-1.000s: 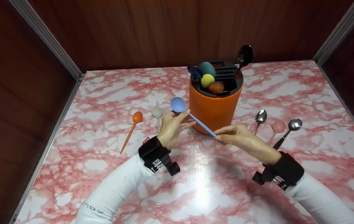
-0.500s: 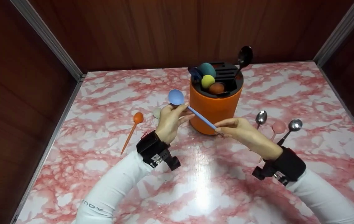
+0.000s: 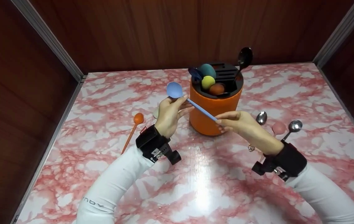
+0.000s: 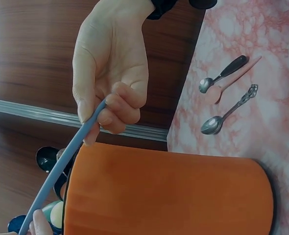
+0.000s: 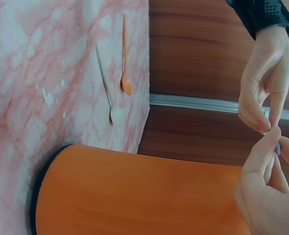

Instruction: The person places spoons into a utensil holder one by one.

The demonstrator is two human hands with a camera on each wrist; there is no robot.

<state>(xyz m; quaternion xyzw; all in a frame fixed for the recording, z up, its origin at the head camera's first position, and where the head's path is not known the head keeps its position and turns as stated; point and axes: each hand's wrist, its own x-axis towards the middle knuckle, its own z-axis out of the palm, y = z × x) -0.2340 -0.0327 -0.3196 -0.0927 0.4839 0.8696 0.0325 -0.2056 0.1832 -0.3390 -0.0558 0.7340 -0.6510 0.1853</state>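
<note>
Pinched by the left hand (image 3: pixel 169 115) near its bowl and the right hand (image 3: pixel 245 129) at its handle end, the blue spoon (image 3: pixel 200 109) slants far-left to near-right, near side of the orange holder (image 3: pixel 208 127).

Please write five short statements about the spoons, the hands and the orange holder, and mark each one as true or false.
1. The left hand and the right hand both hold the blue spoon. True.
2. A black spoon sticks up out of the orange holder. True.
3. The orange holder lies on its side. False: it stands upright.
4. The orange spoon lies on the table. True.
5. The pink spoon is inside the orange holder. False: it lies on the table.
</note>
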